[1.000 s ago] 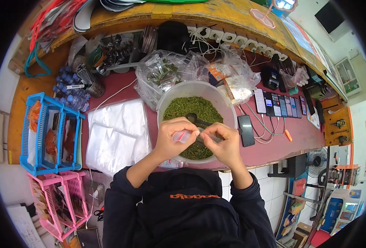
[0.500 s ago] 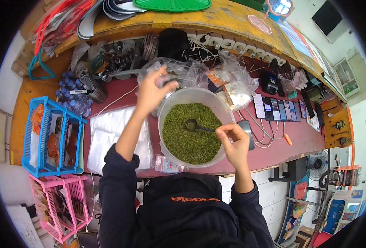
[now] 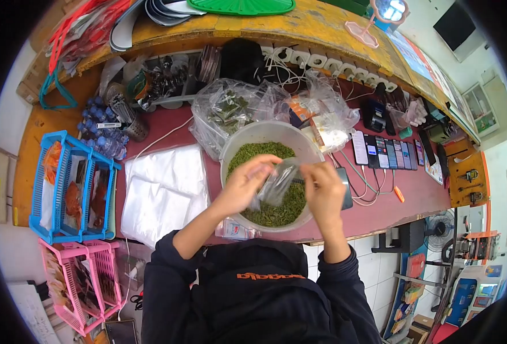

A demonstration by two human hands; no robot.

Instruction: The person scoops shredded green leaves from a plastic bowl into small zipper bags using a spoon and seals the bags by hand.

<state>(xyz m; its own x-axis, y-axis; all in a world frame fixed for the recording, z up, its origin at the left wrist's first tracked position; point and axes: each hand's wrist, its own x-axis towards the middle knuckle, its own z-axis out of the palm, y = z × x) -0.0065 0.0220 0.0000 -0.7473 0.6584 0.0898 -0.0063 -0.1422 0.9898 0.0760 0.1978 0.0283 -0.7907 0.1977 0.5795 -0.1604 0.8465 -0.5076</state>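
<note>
Centrally in the head view, the left hand [image 3: 246,184] and right hand [image 3: 325,189] each pinch a clear plastic bag [image 3: 279,182] above the tub [image 3: 319,150] of shredded green leaves [image 3: 259,150], the grip closed on both sides. White plastic bags [image 3: 159,195] lie on the worktop [image 3: 374,213] at centre left; phones [image 3: 382,152] lie at centre right.
</note>
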